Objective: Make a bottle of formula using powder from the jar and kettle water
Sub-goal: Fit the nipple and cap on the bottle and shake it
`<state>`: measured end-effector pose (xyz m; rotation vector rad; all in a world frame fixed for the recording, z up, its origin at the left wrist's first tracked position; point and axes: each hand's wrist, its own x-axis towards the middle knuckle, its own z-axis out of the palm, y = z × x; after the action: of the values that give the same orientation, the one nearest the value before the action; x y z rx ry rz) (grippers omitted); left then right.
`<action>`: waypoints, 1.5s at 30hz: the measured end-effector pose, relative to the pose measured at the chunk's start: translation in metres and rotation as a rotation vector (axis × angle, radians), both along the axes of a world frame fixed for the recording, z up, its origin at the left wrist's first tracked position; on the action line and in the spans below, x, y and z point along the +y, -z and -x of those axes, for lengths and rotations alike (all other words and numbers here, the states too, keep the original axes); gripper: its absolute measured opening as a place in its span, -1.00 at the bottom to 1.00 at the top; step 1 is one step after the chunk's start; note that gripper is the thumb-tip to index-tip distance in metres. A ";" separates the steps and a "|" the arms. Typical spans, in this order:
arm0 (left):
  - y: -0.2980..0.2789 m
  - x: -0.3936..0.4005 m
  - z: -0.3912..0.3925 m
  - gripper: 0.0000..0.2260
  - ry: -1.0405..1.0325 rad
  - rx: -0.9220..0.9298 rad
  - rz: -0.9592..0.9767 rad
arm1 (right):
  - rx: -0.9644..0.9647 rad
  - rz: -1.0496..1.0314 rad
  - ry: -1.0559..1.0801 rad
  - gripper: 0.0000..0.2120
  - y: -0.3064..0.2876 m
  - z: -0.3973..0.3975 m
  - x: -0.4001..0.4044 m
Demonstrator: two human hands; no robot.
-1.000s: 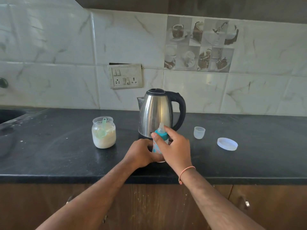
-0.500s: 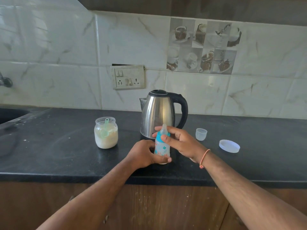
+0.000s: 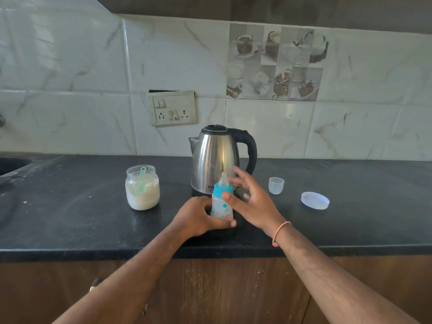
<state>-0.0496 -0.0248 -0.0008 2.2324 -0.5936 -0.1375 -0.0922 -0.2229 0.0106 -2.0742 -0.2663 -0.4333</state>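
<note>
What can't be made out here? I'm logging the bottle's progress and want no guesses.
- Bottle, head view: its lower body and base are covered by the left hand, so the fill level can't be told.
- Right hand: fingers motion-blurred, so contact with the teal collar is unclear.
- Kettle: lid closed, water unseen.
- Sink: cut off by the left edge.

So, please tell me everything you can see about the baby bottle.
The baby bottle stands upright on the black counter, just in front of the steel kettle. Its body looks like translucent plastic with small orange and teal prints. A teal collar and a pale clear teat are on top. The left hand holds its lower body. The right hand is open beside the collar, thumb near it; contact is unclear. Contents cannot be seen.
</note>
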 end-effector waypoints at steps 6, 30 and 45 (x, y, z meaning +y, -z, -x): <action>0.011 0.003 -0.012 -0.06 0.042 0.025 -0.015 | -0.056 -0.137 0.543 -0.11 0.016 -0.024 -0.069; 0.001 0.001 -0.001 -0.30 -0.037 -0.031 0.042 | 0.108 -0.150 0.223 -0.52 0.009 0.005 -0.044; 0.002 0.000 0.001 -0.34 -0.069 -0.043 0.044 | -0.008 -0.332 -0.050 -0.52 -0.041 0.022 -0.007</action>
<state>-0.0502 -0.0245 -0.0028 2.2148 -0.5367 -0.0403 -0.1138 -0.2294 0.0519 -1.7382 -0.2330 -0.4252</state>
